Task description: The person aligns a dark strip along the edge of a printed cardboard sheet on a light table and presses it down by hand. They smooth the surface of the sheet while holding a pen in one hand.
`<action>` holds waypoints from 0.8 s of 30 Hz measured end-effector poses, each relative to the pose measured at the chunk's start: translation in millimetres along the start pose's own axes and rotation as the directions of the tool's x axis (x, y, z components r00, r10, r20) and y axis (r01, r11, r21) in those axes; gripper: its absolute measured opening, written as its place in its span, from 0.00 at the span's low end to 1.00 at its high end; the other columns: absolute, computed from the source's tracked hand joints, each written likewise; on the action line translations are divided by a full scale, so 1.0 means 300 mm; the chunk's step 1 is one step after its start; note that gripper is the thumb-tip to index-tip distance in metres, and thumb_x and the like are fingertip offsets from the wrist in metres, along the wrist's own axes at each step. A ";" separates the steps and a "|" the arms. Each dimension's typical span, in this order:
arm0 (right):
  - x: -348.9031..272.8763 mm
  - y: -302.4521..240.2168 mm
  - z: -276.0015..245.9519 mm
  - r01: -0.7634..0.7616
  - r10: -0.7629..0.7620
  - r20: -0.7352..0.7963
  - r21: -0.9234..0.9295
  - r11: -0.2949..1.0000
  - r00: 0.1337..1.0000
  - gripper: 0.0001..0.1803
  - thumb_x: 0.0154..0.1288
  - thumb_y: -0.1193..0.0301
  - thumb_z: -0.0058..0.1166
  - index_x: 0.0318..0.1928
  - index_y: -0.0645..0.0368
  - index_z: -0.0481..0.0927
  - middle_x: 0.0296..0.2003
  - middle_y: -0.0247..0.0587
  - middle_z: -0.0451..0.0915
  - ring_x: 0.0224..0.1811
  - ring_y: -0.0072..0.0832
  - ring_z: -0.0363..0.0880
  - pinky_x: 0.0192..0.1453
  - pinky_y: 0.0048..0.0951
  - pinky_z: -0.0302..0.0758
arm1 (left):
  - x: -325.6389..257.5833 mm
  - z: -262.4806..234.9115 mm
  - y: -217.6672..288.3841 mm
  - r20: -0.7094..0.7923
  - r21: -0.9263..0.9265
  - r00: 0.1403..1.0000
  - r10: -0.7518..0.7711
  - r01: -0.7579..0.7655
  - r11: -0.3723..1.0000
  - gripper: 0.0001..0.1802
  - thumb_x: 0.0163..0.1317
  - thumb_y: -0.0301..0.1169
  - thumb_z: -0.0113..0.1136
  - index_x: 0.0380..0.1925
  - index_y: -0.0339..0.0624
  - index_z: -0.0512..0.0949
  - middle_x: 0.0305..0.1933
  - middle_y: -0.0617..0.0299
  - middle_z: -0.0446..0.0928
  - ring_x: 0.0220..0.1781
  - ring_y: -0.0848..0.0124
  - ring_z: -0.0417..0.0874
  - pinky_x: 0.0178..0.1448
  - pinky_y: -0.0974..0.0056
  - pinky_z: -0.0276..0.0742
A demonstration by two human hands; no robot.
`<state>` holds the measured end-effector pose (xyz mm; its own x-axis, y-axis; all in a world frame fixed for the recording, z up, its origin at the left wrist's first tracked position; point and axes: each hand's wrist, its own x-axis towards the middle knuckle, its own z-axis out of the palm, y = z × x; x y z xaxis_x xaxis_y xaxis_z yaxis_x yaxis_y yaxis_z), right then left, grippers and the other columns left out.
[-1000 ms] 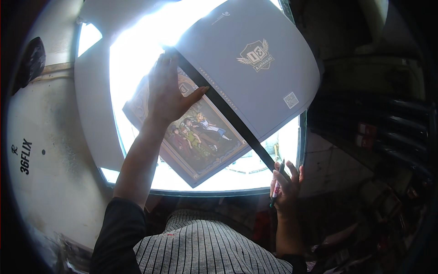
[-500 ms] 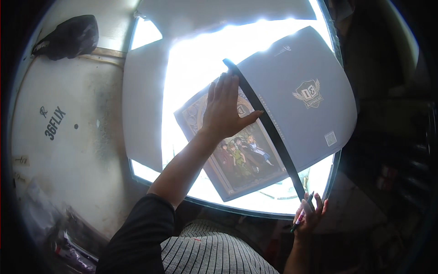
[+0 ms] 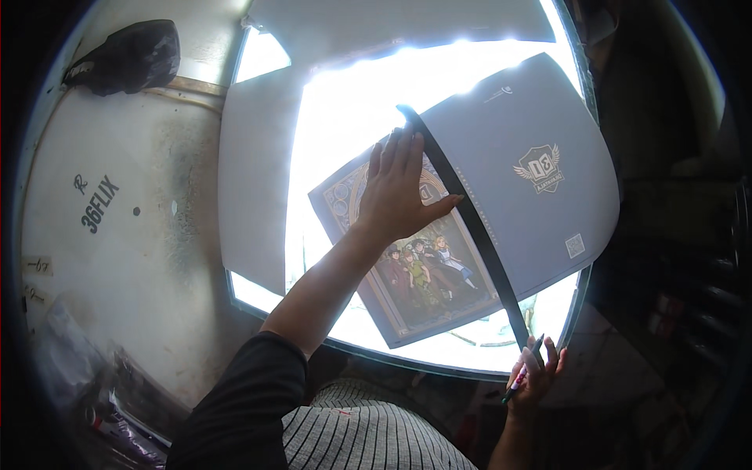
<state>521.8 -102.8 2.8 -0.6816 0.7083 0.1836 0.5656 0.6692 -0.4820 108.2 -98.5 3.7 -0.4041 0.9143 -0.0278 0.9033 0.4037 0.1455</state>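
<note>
A large grey printed sheet (image 3: pixel 540 227), with an illustrated panel of several cartoon figures and a winged emblem, lies slanted on a brightly lit glass table (image 3: pixel 352 98). A long black ruler-like strip (image 3: pixel 471 218) crosses it between panel and emblem. My left hand (image 3: pixel 399 188) presses flat on the panel, fingers stretched up along the strip and thumb out against its edge. At the strip's near end, my right hand (image 3: pixel 537 374) grips a slim pen-shaped tool (image 3: pixel 517 379) with a pink-patterned barrel and dark tip; whether these fingers touch the strip, I cannot tell.
Pale sheets (image 3: pixel 258 180) cover the lit table's left and far sides. To the left is a stained white surface (image 3: pixel 102 258) with a black plastic bag (image 3: pixel 129 56) at its far end. Clear plastic wrapping (image 3: pixel 74 352) lies near left. The right side is dark.
The whole view has shifted slightly, so everything sits a little lower and farther right. Both hands, the strip and the sheet keep their places relative to each other.
</note>
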 end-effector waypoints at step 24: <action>0.014 -0.005 -0.012 -0.040 0.038 0.040 0.045 0.998 0.998 0.19 0.64 0.75 0.60 0.55 0.44 0.77 0.54 0.33 0.86 0.70 0.38 0.72 0.77 0.61 0.50 | 0.020 -0.040 0.007 -0.072 -0.116 0.996 0.049 -0.057 0.992 0.59 0.58 0.65 0.64 0.72 0.27 0.55 0.77 0.35 0.53 0.79 0.40 0.52 0.79 0.39 0.46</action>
<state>519.8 -100.1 7.3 -0.6774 0.7240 0.1304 0.5713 0.6294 -0.5267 105.9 -92.5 15.8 -0.3685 0.9282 0.0504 0.9021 0.3440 0.2606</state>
